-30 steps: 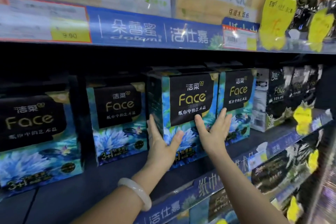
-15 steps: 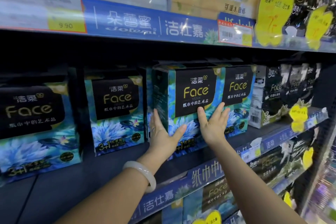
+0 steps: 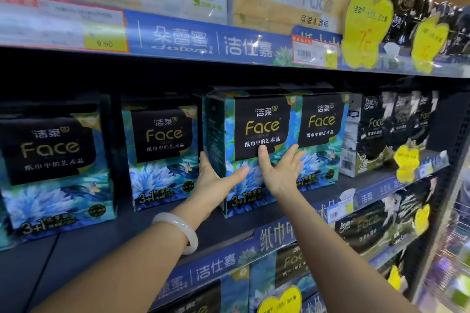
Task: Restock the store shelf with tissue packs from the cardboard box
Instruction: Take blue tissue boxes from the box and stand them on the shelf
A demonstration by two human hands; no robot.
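Note:
A blue flowered "Face" tissue pack (image 3: pixel 264 129) stands on the dark middle shelf (image 3: pixel 127 231), its right edge against an identical pack (image 3: pixel 323 124). My left hand (image 3: pixel 213 178) wraps the pack's lower left front corner, with the thumb on the front and the fingers on the side. Flat against the lower front lies my right hand (image 3: pixel 279 173), its fingers spread and pointing up. The cardboard box is out of view.
Two more blue packs (image 3: pixel 162 150) (image 3: pixel 50 160) stand to the left, with gaps between them. Black tissue packs (image 3: pixel 376 134) fill the shelf's right end. Yellow price tags (image 3: pixel 366 28) hang from the upper shelf edge. More packs (image 3: pixel 287 274) sit on the shelf below.
The pack has slid a little further back on the shelf, closer into line with its right neighbour. Both hands stayed on it.

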